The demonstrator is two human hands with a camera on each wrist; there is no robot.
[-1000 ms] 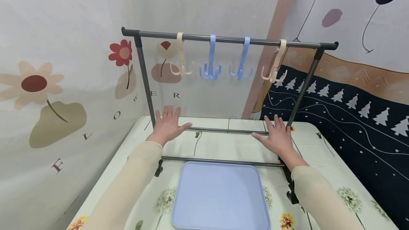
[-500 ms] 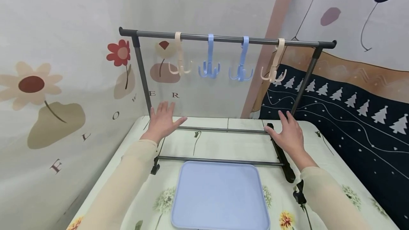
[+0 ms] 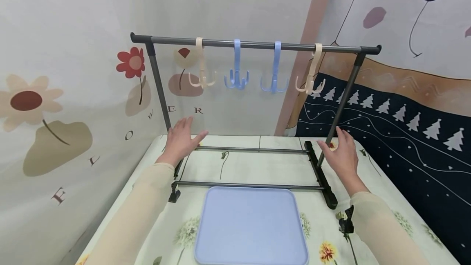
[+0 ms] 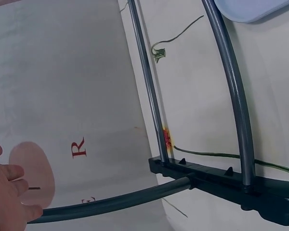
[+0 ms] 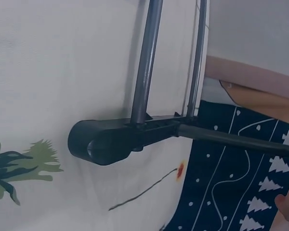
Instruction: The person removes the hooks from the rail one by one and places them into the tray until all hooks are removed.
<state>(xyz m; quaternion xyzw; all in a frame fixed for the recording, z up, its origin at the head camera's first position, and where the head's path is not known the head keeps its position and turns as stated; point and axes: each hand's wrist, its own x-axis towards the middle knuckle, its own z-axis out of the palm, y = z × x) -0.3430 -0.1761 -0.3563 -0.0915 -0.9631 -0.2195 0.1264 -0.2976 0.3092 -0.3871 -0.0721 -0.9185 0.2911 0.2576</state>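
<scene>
A dark grey clothes rack [image 3: 257, 45] stands on the table, with two beige hooks [image 3: 202, 66] and two blue hooks [image 3: 237, 66] hanging from its top bar. My left hand [image 3: 180, 140] is at the rack's left upright [image 3: 158, 85], fingers extended and thumb spread to the right. It hides part of that post, and whether it touches cannot be told. Beside the right upright [image 3: 344, 97] my right hand [image 3: 342, 156] is held up, fingers fairly straight and thumb apart. Neither hand holds anything. In the wrist views only fingers [image 4: 14, 178] show at the edges.
A light blue tray [image 3: 252, 228] lies in front of the rack's lower crossbar [image 3: 250, 185]. The black right foot [image 3: 321, 179] extends toward me. Patterned cloth covers the table [image 3: 390, 199]. Printed curtains [image 3: 228, 3] hang behind and at both sides.
My right hand has moved right, off the right upright, uncovering the rack's right foot. My left hand has shifted slightly left. The whole view has drifted a little; hooks and tray keep their places.
</scene>
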